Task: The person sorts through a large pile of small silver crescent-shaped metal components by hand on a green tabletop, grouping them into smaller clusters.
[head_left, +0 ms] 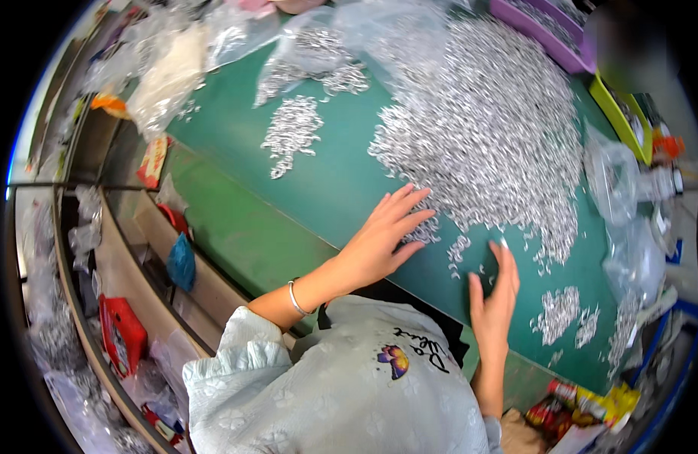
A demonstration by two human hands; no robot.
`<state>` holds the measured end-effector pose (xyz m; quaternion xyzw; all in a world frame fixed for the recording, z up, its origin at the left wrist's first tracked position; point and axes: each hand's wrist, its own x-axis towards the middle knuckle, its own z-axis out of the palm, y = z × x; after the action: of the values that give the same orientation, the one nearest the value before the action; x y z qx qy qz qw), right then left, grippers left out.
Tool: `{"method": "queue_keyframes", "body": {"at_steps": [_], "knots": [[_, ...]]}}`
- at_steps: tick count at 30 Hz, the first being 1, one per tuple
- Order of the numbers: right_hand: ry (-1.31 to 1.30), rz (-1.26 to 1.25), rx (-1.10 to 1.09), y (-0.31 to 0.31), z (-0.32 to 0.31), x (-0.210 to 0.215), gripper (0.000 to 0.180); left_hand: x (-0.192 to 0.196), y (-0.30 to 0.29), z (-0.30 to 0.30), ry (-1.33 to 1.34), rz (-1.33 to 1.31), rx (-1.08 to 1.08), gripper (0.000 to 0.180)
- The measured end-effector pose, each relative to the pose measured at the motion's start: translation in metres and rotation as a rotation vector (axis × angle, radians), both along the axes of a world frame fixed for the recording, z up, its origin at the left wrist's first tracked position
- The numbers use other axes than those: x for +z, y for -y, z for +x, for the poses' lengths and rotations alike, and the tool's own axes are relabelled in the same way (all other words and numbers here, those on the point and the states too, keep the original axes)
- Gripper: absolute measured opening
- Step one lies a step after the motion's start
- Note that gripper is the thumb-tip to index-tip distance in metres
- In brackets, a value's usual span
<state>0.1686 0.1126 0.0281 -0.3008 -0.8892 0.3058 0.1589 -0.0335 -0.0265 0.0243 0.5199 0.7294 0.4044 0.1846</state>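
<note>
A wide heap of small silvery curved pieces (pixel 485 129), hook-like in outline, covers the right half of the green table (pixel 330 178). At its near edge my left hand (pixel 387 234) rests with fingers spread, over a small cluster of pieces (pixel 424 227). My right hand (pixel 496 295) is just above the table to the right, thumb and fingers apart. Something small and pale shows at one of its fingertips; what it is cannot be made out. Between my hands lie a few loose pieces (pixel 456 253). Smaller piles sit at left (pixel 292 129) and near right (pixel 558 314).
Clear plastic bags (pixel 311 53) lie along the far side, some holding silvery pieces. A purple tray (pixel 545 34) and a yellow-green tray (pixel 621 117) stand at the far right. Shelves with bags and a red item (pixel 122 333) flank the left. Colourful packets (pixel 591 405) lie near right.
</note>
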Motion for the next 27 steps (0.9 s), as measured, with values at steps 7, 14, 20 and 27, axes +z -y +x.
{"method": "queue_keyframes", "body": {"at_steps": [7, 14, 20, 27], "knots": [[-0.018, 0.057, 0.201, 0.012, -0.039, -0.007, 0.068, -0.016, -0.011, 0.000, -0.290, -0.010, 0.162, 0.050], [-0.056, 0.038, 0.317, 0.010, -0.073, -0.012, 0.072, -0.016, -0.015, 0.001, -0.175, -0.093, 0.104, 0.052], [0.041, -0.081, 0.368, -0.011, -0.029, -0.004, 0.061, -0.014, 0.006, -0.008, -0.383, -0.125, 0.064, 0.041], [-0.062, 0.012, 0.243, -0.013, -0.059, 0.004, 0.059, -0.013, -0.016, 0.017, -0.331, -0.070, -0.011, 0.034]]}}
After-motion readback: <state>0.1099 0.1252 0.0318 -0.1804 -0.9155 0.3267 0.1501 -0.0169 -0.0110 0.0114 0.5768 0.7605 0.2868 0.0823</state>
